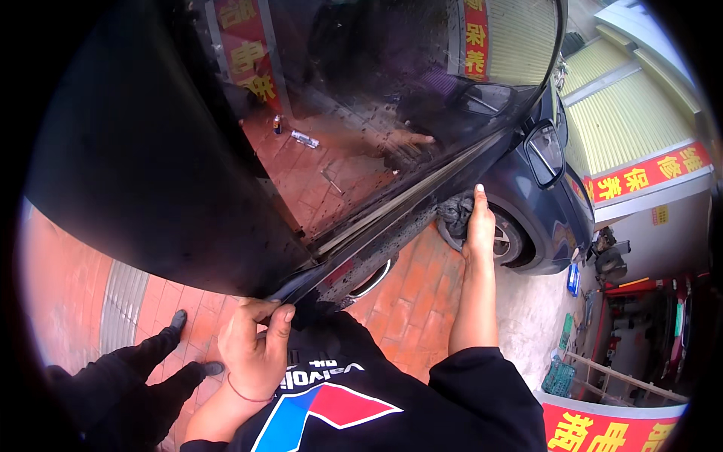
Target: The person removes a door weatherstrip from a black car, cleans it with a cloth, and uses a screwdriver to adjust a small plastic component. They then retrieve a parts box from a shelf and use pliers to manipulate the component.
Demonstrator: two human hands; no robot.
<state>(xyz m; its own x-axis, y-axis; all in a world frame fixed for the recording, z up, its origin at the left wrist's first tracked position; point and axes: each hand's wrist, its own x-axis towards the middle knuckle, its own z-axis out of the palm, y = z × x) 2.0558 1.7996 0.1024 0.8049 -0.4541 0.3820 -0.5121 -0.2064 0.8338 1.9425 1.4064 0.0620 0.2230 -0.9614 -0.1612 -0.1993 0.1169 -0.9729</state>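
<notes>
A dark car door (354,260) stands open across the view, its window (354,151) spotted with drops and mirroring the surroundings. My left hand (252,339) is closed on the door's near edge, thumb and fingers pinching it. On the far side, my right hand (480,226) holds a crumpled dark grey rag (454,217) against or close to the outer door panel, its thumb pointing up. The hand partly covers the rag, and the exact contact cannot be seen. A front wheel (506,239) lies just beyond the rag.
The car's side mirror (544,153) juts out beyond the window. Another person's dark-clad legs (147,380) stand on the red paving (418,282) at left. To the right, a ladder (617,377) and a green crate (559,377) are beside a cluttered open garage.
</notes>
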